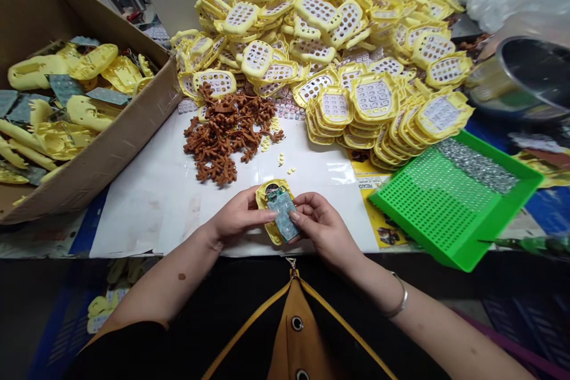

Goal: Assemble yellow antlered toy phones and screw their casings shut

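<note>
Near the table's front edge, my left hand (240, 214) grips a yellow plastic shell (261, 197) from its left side, thumb over the front. A green circuit board (282, 214) lies against the open inside of the shell, slightly tilted. My right hand (318, 222) is closed on the board's right side, its thumb pressed on the face. Above the board a dark round part and thin wires show within the shell. Fingers of both hands hide the shell's underside. Just beyond lie a few tiny pale yellow pieces (280, 159) and a heap of brown rubbery parts (227, 130).
A cardboard box (133, 110) of yellow shells and circuit boards stands at left. Yellow keypad covers (318, 12) are heaped at the back, with stacked covers (374, 95) in front. At right are a green basket (472, 249) holding small metal screws (478, 166) and a metal pot (503, 80).
</note>
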`<state>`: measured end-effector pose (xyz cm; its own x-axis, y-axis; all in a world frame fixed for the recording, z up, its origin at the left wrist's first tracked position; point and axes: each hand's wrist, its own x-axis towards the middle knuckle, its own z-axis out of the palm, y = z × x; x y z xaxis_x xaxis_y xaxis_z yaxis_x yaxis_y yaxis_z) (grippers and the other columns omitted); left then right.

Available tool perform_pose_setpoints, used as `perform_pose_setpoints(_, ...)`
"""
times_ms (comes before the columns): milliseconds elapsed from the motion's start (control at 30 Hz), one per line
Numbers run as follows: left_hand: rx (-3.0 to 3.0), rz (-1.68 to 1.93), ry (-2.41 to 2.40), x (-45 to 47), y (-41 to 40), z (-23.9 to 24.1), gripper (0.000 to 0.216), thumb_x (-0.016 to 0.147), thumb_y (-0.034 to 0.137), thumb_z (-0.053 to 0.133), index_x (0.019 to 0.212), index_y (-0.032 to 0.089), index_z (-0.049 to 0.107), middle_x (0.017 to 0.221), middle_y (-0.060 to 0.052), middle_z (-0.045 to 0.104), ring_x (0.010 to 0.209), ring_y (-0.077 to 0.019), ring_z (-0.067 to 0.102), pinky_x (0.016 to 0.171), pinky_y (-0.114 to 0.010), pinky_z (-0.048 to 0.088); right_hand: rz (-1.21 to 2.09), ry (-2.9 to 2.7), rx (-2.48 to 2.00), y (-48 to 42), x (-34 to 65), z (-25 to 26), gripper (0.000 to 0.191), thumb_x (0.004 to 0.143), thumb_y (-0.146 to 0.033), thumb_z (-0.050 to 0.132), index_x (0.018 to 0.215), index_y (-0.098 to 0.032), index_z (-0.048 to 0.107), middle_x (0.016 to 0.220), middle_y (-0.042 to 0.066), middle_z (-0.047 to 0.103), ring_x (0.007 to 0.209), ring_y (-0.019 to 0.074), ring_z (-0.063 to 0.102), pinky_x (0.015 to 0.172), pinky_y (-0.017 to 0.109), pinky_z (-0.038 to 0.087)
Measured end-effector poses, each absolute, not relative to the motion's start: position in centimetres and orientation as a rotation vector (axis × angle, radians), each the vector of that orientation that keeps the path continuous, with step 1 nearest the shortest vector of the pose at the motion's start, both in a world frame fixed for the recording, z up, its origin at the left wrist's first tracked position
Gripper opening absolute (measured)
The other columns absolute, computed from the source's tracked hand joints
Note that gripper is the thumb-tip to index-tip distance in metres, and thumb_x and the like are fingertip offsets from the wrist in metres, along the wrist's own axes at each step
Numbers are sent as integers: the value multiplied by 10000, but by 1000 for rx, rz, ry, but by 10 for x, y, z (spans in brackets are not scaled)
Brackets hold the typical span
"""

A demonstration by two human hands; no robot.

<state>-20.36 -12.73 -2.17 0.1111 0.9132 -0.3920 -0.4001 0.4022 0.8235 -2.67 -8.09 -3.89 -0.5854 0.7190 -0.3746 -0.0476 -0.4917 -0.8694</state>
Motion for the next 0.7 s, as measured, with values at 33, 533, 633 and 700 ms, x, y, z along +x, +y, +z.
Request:
perform_pose_setpoints(33, 617, 1058, 1097, -202, -127, -22, 318, 667, 235, 774, 955, 149, 673, 897, -60, 699, 789, -181, 622, 780, -298, 468, 2116, -1181, -1055, -81, -28, -39, 427, 670, -497, 742, 884, -240, 478, 695, -47, 561, 584, 121, 596, 473, 252, 560)
perform_pose_setpoints(533, 440, 1114, 1143, -195, -125, -29, 287, 683, 247, 762, 925, 130, 661, 865, -49, 700, 765, -157, 622, 747, -289, 477, 553, -2476, -774, -79, -13, -25, 329, 889, -365, 546, 1129, -151, 613, 1038, 153, 638, 869, 250, 654, 715, 413, 584)
perform_pose_setpoints(633, 443, 1105, 1091, -197, -126, -31, 305, 678, 237, 763, 949, 133, 671, 879, -46, 696, 785, -158, 619, 760, -288, 470, 416, -2626, -468, -71, -13, -22, 658, 816, -405, 650, 1335, -61, 437, 1320, 252, 514, 1222, 352, 511, 941, 516, 525)
perform_pose_setpoints(700, 452, 1101, 1077, -197, -126, -31, 289, 672, 229, 766, 932, 138, 678, 861, -39, 695, 775, -155, 614, 759, -286, 466, 387, -2706, -424, -68, -16, -24, 749, 779, -399, 694, 1343, 0, 406, 1347, 291, 481, 1255, 383, 480, 972, 526, 511)
